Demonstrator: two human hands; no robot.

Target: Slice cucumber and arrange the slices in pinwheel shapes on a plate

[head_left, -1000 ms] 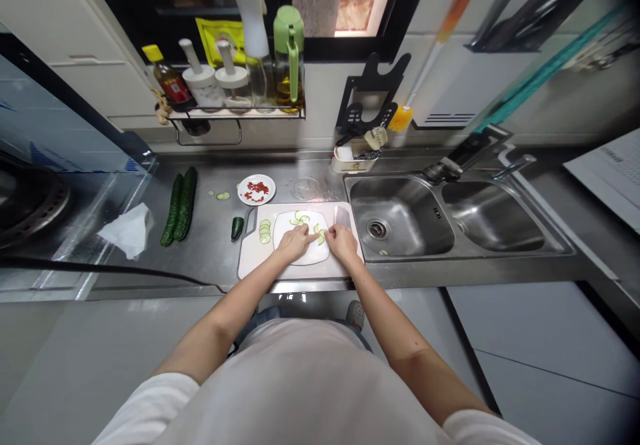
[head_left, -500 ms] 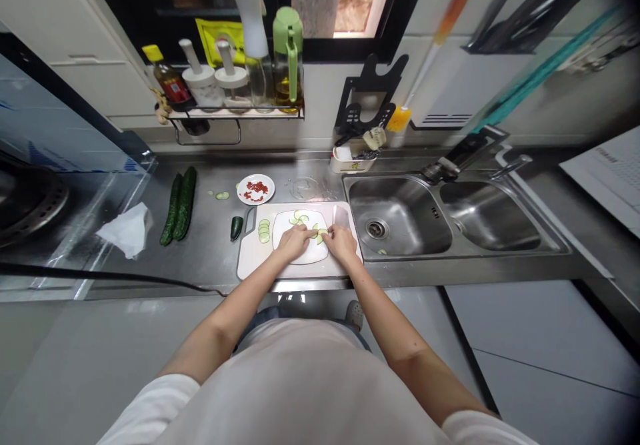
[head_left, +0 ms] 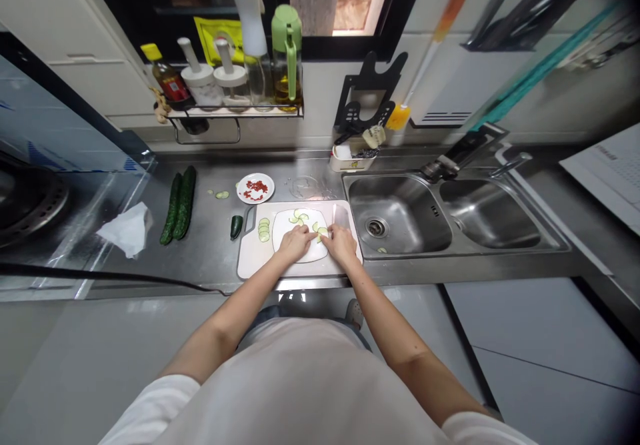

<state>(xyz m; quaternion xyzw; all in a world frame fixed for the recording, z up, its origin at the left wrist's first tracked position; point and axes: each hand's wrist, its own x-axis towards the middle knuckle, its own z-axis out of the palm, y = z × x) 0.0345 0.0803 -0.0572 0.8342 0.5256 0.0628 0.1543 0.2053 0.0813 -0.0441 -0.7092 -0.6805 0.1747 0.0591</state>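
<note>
A white plate (head_left: 313, 254) rests on the pale cutting board (head_left: 255, 263). Several thin cucumber slices (head_left: 299, 217) lie near the plate's far edge, and others (head_left: 321, 230) at its right side, between my hands. My left hand (head_left: 295, 243) is over the plate, its index finger reaching to the right-side slices. My right hand (head_left: 341, 243) has its fingers closed at those same slices; what sits between its fingertips is too small to make out. A row of cucumber slices (head_left: 264, 229) lies on the board's left. A knife blade (head_left: 341, 215) shows beyond my right hand.
A small plate of chopped red pieces (head_left: 255, 189) stands behind the board. Left of the board are a cucumber end (head_left: 237, 227), two whole cucumbers (head_left: 185, 203) and a white cloth (head_left: 127, 229). A double sink (head_left: 400, 218) is on the right.
My hands have shifted very slightly over the plate, the left fingers drawing in a little. The plate and board have stayed in place.
</note>
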